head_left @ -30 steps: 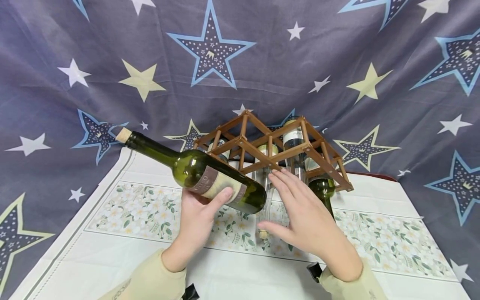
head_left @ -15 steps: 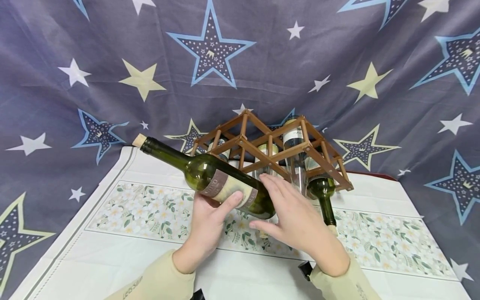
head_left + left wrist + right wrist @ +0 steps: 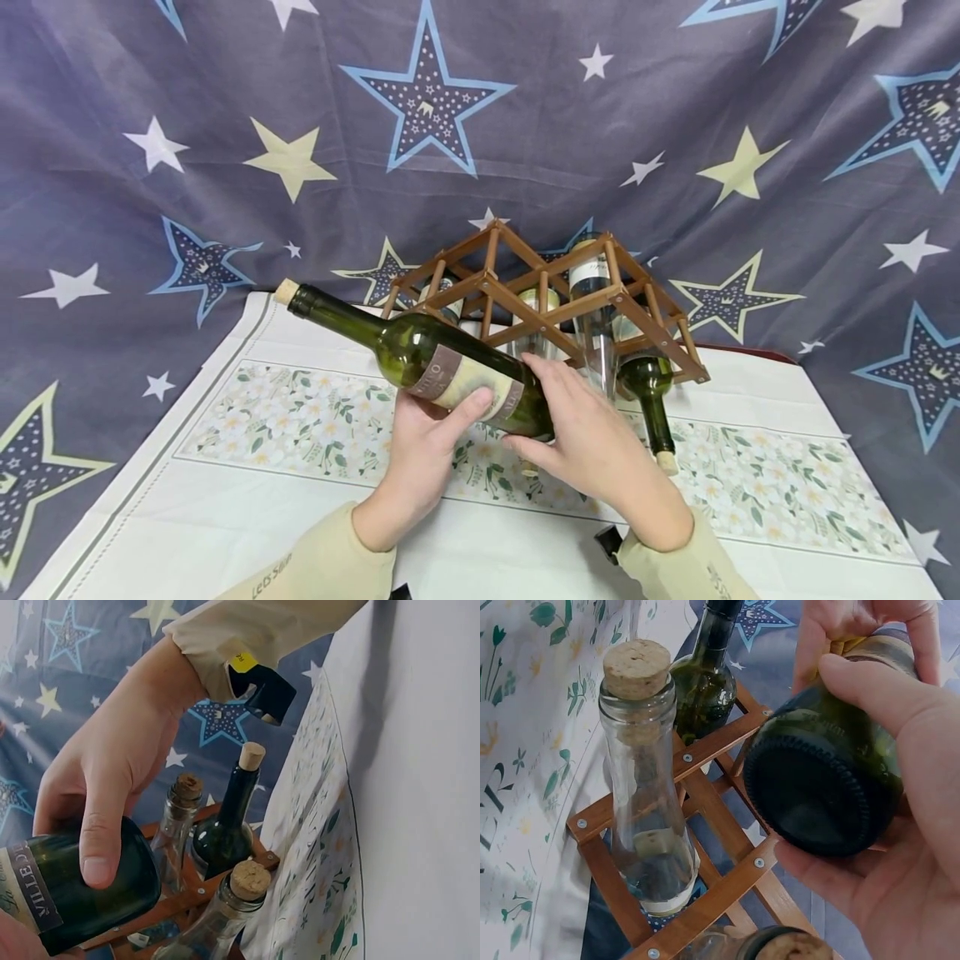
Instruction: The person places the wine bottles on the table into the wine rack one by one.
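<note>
A corked green wine bottle (image 3: 405, 350) with a cream and brown label is held tilted above the table, its neck pointing up and left in the head view. My left hand (image 3: 420, 446) grips it under the middle, thumb across the label. Around the base end, my right hand (image 3: 592, 437) has its thumb on one side and its fingers on the other. The right wrist view looks at the dark bottle base (image 3: 817, 795) between those fingers. Just behind stands a brown wooden wine rack (image 3: 519, 307).
Several bottles lie in the rack, among them a clear corked one (image 3: 649, 787) and a green one (image 3: 656, 412) with its neck toward me. A white tablecloth (image 3: 247, 517) with a floral band covers the table. A star-patterned curtain (image 3: 525, 150) hangs behind.
The bottle has moved right and slightly down with my left hand. My right hand has come to the bottle's base and now grips it; earlier it was apart from the bottle.
</note>
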### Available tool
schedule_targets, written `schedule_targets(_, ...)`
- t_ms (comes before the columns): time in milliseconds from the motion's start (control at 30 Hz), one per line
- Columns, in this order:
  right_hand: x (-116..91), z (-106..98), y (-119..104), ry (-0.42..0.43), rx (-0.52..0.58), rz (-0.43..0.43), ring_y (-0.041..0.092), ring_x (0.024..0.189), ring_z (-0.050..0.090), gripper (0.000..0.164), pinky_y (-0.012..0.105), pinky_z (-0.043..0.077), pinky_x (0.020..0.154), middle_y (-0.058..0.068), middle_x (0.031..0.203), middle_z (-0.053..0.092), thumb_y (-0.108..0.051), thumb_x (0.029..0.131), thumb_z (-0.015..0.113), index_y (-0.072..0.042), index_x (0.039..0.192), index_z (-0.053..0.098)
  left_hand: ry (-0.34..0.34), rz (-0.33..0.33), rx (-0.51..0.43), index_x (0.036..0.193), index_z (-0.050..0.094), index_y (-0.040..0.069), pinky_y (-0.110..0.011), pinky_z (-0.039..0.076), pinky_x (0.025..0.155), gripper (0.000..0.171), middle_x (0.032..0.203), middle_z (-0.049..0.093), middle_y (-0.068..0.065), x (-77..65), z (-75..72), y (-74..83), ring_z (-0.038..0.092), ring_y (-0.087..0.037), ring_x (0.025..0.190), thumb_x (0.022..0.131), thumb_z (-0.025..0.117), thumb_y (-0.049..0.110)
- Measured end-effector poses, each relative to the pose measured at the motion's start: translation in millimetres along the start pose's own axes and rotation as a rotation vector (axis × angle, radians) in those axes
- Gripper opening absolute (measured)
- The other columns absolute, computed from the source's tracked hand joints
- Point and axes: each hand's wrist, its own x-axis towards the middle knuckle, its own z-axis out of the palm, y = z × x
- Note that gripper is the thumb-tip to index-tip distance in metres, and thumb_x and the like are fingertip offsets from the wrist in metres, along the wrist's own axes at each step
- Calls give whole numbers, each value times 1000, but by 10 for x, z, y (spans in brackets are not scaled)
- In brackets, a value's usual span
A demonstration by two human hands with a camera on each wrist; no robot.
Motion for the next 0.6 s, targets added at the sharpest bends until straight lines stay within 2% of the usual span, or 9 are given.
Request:
schedule_targets(333, -13, -17, 39, 79, -1, -69, 27, 137, 42, 89, 43, 37, 109, 8, 150, 45, -50, 86, 73, -10, 155, 34, -27, -17, -38, 139, 41, 11, -41, 44, 103, 63, 130, 56, -13, 16, -13, 12, 57, -31, 118, 85, 75, 3)
schedule_targets(600, -14, -44, 89, 143, -17, -130, 28, 136, 43, 90, 42, 37, 110, 11, 149, 46, -45, 85, 76, -8, 155, 33, -43, -13, -27, 139, 44, 11, -41, 46, 102, 66, 132, 56, -12, 26, -29, 7, 57, -31, 118, 82, 76, 0)
